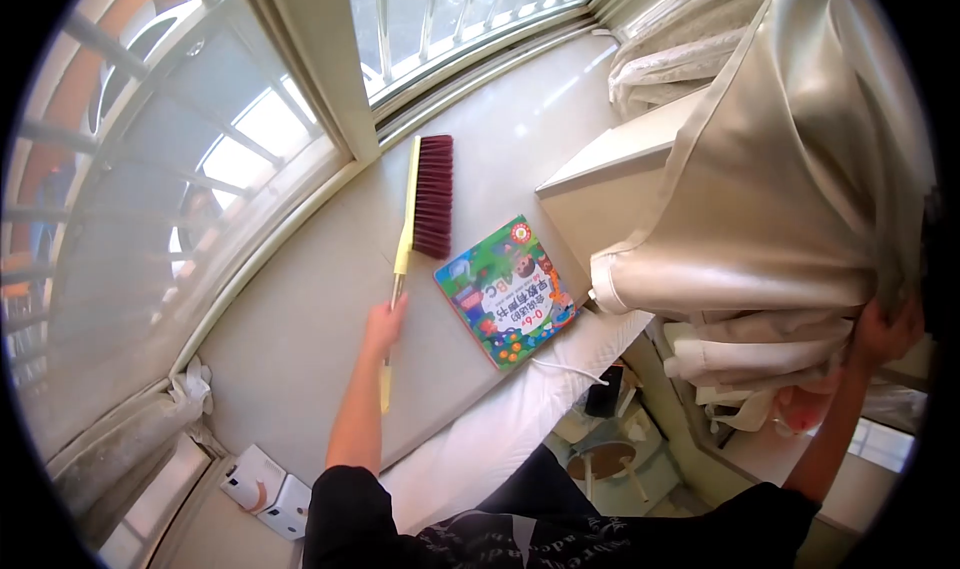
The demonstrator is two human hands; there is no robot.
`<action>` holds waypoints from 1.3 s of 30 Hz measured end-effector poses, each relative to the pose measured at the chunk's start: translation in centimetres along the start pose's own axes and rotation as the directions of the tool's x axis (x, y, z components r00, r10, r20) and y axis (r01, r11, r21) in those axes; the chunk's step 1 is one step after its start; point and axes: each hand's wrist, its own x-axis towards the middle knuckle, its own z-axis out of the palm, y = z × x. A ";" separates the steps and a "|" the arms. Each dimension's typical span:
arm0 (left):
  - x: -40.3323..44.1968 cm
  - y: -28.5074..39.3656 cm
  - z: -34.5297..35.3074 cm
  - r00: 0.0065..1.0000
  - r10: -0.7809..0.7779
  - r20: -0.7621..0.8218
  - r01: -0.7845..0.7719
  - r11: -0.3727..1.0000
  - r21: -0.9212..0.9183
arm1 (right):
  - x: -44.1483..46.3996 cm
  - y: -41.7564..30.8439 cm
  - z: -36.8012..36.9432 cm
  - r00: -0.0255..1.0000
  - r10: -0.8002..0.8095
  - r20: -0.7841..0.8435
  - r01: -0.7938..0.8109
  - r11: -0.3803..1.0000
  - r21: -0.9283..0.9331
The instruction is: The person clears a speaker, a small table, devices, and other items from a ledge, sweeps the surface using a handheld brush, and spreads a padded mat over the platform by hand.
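My left hand (384,327) is closed around the handle of a bed brush (433,199) with dark red bristles and a pale yellow back. The brush lies along the light windowsill (300,309), its bristles facing right. Just right of it is a colourful children's book (510,294) with Chinese writing and "ABC" on the cover. At the far right, my right hand (888,331) grips the gathered edge of a shiny beige curtain (790,159). Folds of cloth partly hide its fingers.
A barred window (480,19) borders the sill, with an inward-angled pane on the left. A beige box-like block (610,174) stands beside the curtain. White boxes (268,491) sit at lower left. White cloth (480,439) covers the sill's near edge; a round stool (602,459) stands below.
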 end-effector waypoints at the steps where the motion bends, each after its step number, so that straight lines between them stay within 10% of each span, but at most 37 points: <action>1: 0.3 1.5 0.3 0.998 0.065 -0.016 -0.064 0.996 0.064 | -0.1 -0.1 -0.3 1.000 0.001 0.005 -0.001 1.000 -0.016; 7: 3.9 21.8 5.0 0.844 0.516 0.149 -0.537 0.815 0.218 | 0.2 -0.4 -1.4 0.992 -0.025 -0.124 0.023 1.000 -0.014; 13: 6.6 36.3 7.6 0.825 0.552 0.119 -0.424 0.467 0.776 | -0.3 -2.2 -2.5 0.989 0.047 -0.140 -0.039 0.998 0.057; 30: 17.2 43.6 18.6 0.786 0.552 0.278 -0.547 0.411 0.729 | -8.3 7.4 -2.8 0.945 0.282 -0.163 -0.279 0.959 0.040; 39: 15.1 31.6 4.1 0.814 0.361 0.455 -0.577 0.414 0.704 | -10.6 8.6 -1.6 0.918 0.338 -0.210 -0.302 0.935 0.183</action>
